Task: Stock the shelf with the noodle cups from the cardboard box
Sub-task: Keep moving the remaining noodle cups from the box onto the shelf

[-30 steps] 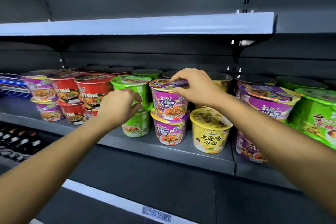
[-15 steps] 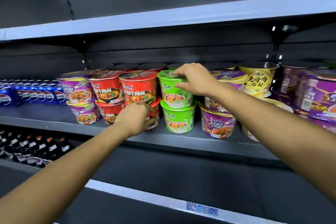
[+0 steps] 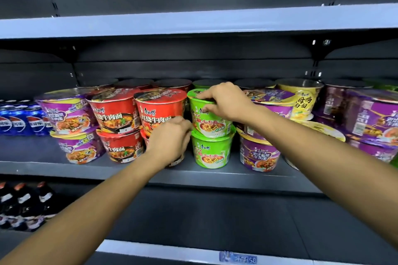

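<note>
Right hand [image 3: 226,103] is gripping the rim of the upper green noodle cup [image 3: 210,122], fingers curled over the lid edge and thumb against the cup's side. That cup is sitting stacked on a lower green noodle cup [image 3: 210,153], which is standing on the middle shelf [image 3: 215,176]. Left hand [image 3: 170,142] is curling its fingers in front of the lower red noodle cup [image 3: 176,162], which it is mostly hiding; whether it is actually clamping that cup cannot be told. An upper red noodle cup [image 3: 160,109] is resting just above that hand, touching the green stack on its right side. Further left, a second red stack [image 3: 115,127] and a purple stack [image 3: 71,129] are standing two high. To the right of the green stack, a purple cup [image 3: 259,155] is standing on the shelf with another purple cup above it, partly hidden by the right forearm. A yellow cup [image 3: 301,101] and more purple cups [image 3: 372,118] are standing at the far right. Blue soda cans [image 3: 19,120] are lining the shelf's left end. Dark bottles [image 3: 21,204] are standing on the shelf below. The cardboard box is out of frame.
</note>
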`<state>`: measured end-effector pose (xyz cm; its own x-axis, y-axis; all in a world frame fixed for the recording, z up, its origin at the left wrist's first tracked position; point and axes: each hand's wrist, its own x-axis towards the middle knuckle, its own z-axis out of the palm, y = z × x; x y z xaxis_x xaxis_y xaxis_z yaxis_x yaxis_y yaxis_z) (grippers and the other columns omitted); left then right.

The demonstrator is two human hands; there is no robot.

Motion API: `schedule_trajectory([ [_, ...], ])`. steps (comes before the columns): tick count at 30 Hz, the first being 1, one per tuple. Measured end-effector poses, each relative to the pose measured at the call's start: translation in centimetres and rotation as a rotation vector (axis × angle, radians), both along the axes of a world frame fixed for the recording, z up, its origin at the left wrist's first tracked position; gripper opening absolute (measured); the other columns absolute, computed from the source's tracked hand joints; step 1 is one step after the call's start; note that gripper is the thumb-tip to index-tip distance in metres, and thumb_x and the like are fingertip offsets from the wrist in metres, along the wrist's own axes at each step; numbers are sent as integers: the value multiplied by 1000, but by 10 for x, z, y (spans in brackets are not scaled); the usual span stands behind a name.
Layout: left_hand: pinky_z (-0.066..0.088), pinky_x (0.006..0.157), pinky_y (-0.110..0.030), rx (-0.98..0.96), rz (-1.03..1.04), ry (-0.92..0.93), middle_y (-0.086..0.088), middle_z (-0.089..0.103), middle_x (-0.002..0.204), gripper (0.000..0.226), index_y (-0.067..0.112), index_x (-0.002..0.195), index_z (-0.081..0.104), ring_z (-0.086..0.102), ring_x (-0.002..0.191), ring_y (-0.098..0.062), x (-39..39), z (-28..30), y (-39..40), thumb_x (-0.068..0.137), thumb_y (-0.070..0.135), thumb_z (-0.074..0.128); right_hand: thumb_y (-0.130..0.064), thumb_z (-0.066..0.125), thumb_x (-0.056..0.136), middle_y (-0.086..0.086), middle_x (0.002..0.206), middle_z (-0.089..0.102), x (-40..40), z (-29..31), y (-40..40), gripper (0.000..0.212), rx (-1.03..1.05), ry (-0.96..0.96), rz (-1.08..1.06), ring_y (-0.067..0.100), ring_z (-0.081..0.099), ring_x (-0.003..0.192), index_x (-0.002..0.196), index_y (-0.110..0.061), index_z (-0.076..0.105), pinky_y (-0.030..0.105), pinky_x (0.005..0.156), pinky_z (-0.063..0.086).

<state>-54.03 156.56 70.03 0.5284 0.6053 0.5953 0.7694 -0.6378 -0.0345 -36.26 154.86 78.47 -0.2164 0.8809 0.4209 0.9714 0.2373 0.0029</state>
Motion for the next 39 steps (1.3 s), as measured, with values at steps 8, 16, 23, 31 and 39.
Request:
schedule_trajectory([
  [8, 42, 78, -35, 362, 68, -301, -14, 58, 99, 23, 2, 100, 61, 50, 96, -29, -66, 54, 6, 77, 3, 55, -38, 61, 88, 8, 124, 60, -14, 7, 0, 43, 98, -40, 54, 29, 51, 115, 126, -20, 59, 38, 96, 43],
  [16, 50, 78, -34, -170, 225, -187, -6, 62, 107, 18, 16, 103, 62, 60, 96, -27, -94, -18, 20, 85, 16, 57, -36, 60, 89, 4, 124, 62, -76, 10, 20, 39, 68, -52, 175, 28, 52, 116, 125, -23, 62, 37, 95, 44],
  [23, 47, 75, -33, -147, 178, -233, -2, 62, 106, 18, 20, 106, 64, 60, 95, -25, -93, -36, 29, 88, 25, 62, -41, 62, 87, 1, 124, 63, -92, 7, 28, 39, 27, -83, 167, 26, 54, 115, 124, -28, 63, 40, 93, 47],
  [31, 49, 72, -34, -144, 125, -257, -3, 61, 95, 13, 19, 96, 65, 59, 87, -25, -94, -35, 36, 87, 29, 65, -38, 63, 88, -1, 129, 61, -87, 8, 29, 40, 6, -61, 186, 25, 53, 118, 126, -29, 61, 37, 98, 44],
  [39, 49, 72, -34, -111, 135, -141, -1, 62, 99, 21, 15, 99, 62, 60, 90, -23, -90, -28, 37, 89, 34, 61, -37, 62, 88, 0, 131, 59, -85, 8, 30, 41, -1, -77, 188, 24, 52, 119, 128, -28, 59, 37, 99, 42],
])
